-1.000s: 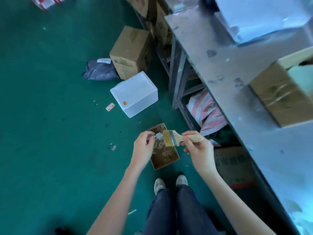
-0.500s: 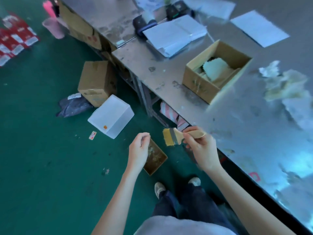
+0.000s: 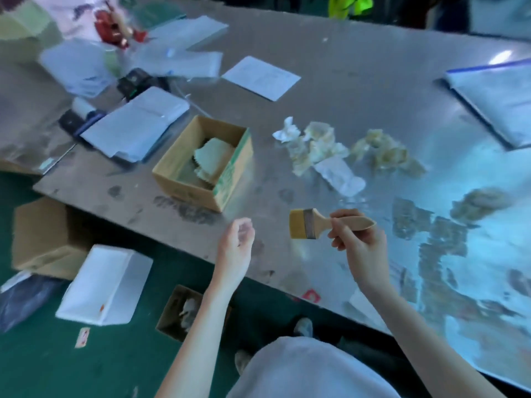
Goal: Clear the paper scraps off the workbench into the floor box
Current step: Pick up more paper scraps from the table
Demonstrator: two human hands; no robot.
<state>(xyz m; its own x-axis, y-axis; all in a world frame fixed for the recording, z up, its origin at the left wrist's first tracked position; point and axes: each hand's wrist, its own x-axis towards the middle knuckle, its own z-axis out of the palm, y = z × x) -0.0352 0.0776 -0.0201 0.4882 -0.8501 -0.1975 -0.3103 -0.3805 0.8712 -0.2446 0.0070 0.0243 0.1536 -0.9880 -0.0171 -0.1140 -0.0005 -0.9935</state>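
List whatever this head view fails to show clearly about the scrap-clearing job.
- Floor box: the left forearm crosses it, so how full it is stays unclear.
- Left hand: curled and blurred; whether it holds a scrap cannot be told.
- Paper scraps: motion blur merges them; no count possible.
- Workbench: cut off by the right frame edge, so further scraps may lie unseen.
- Right hand clearly grips the brush.

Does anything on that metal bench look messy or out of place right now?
Yes. A cluster of crumpled paper scraps lies loose on the workbench, with more yellowish wads beside it and flaky residue smeared nearer the right hand, which holds a brush. The floor box already holds some scraps.
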